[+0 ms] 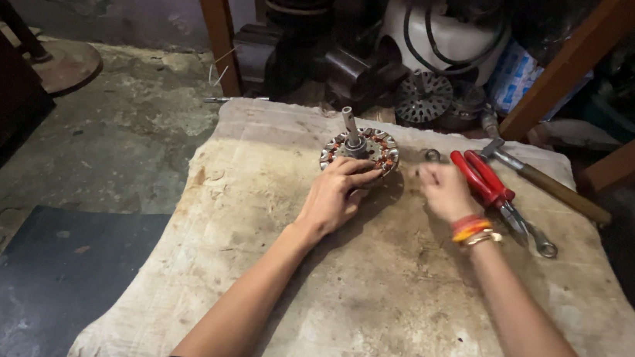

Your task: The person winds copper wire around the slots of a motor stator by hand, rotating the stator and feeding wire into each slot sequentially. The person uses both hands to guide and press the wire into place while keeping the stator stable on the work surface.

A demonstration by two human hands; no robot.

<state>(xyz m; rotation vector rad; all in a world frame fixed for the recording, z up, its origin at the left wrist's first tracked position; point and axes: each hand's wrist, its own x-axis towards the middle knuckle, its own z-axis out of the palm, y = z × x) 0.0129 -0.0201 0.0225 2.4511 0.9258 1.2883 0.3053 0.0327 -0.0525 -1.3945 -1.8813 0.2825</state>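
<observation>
Copper-wound round metal stator with an upright grey shaft (359, 148) sits far on the stained beige cloth (368, 300); the left hand (335, 196) rests spread fingers on its near rim, while the right hand (444, 191), loosely curled and blurred, hovers beside red-handled pliers (488, 183)

We've got our left hand (333, 198) touching the round copper-wound motor stator (361, 148); our right hand (444, 191) sits loosely curled at its 3 o'clock, beside red-handled pliers (487, 185).
</observation>
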